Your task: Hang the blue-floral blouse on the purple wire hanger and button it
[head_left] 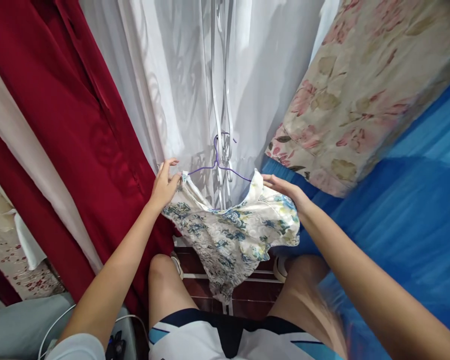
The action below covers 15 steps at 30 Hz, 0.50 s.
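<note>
A white floral blouse (pixel 228 240) with blue and yellow-green flowers hangs on a thin purple hanger (pixel 216 162) in front of me, above the floor between my knees. My left hand (pixel 167 185) is closed on the blouse's left shoulder, thumb and fingers near the strap edge. At the other shoulder, my right hand (pixel 285 190) grips the cloth, its fingers partly hidden behind the fabric. The hanger's hook points up and lies in front of white hanging straps (pixel 227 75). The blouse's lower part narrows and droops down.
Dark red cloth (pixel 82 125) hangs at the left and white cloth (pixel 172 75) behind. At the right hang a floral fabric (pixel 345 105) and blue cloth (pixel 405 220). A grey bin (pixel 125 327) with a white cable stands at lower left, above a dark red tiled floor (pixel 247 307).
</note>
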Motion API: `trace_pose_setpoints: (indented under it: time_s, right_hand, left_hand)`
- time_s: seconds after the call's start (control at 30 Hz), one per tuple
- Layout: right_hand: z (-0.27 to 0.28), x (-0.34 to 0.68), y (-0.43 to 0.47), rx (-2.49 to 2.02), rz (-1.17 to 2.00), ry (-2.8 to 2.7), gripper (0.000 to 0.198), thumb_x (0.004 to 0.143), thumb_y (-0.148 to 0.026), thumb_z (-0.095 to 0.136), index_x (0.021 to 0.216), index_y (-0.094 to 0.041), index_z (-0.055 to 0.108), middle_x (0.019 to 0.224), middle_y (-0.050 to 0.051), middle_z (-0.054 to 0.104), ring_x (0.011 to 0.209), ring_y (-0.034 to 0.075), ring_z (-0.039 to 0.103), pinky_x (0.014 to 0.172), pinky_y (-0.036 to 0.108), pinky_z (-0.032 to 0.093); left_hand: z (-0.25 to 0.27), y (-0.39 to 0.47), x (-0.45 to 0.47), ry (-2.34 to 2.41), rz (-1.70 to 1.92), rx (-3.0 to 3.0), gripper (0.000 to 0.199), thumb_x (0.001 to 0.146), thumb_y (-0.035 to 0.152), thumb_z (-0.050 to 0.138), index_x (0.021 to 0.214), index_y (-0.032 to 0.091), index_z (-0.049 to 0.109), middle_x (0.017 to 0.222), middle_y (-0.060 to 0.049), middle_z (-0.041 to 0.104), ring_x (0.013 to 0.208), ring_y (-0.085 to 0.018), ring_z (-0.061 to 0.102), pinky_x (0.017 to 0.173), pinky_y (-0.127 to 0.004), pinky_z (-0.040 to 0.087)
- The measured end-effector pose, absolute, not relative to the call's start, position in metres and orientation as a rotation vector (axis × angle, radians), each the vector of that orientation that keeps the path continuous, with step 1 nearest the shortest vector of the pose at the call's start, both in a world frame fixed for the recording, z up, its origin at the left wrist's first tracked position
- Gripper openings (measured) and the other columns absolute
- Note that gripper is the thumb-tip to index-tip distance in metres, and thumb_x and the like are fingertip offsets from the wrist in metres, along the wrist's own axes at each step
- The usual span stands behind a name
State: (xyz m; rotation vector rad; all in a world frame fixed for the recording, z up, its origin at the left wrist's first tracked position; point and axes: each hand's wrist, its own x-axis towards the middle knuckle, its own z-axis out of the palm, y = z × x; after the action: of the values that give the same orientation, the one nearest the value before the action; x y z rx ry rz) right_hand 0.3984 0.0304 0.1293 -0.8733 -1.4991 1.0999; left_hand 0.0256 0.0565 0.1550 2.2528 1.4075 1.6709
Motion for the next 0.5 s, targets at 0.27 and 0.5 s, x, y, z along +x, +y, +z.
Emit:
trace_pose_setpoints:
  time_s: [0.27,0.5]
  right_hand:
    - [0.122,0.419,0.001,-0.971,0.505,-1.514,0.036,0.088,-0.054,0.059,0.072,-0.022,0.056,0.066,-0.002,0.050,0.059,0.014,0.044,0.053,0.025,0.035]
    - [0.183,0.365,-0.023,-0.870,0.595,-1.474,0.040,0.088,-0.062,0.055,0.078,-0.024,0.062,0.069,0.002,0.057,0.064,0.018,0.053,0.059,0.028,0.043]
  left_hand:
    - [0.154,0.033,0.038,1.621,1.543,2.366,0.024,0.088,0.042,0.058,0.099,0.022,0.066,0.089,-0.002,0.069,0.082,-0.019,0.062,0.073,-0.026,0.043]
    - [0.146,0.060,0.043,1.638,1.641,2.259,0.021,0.085,0.022,0.054,0.103,0.021,0.061,0.091,-0.002,0.068,0.083,-0.019,0.061,0.075,-0.026,0.042]
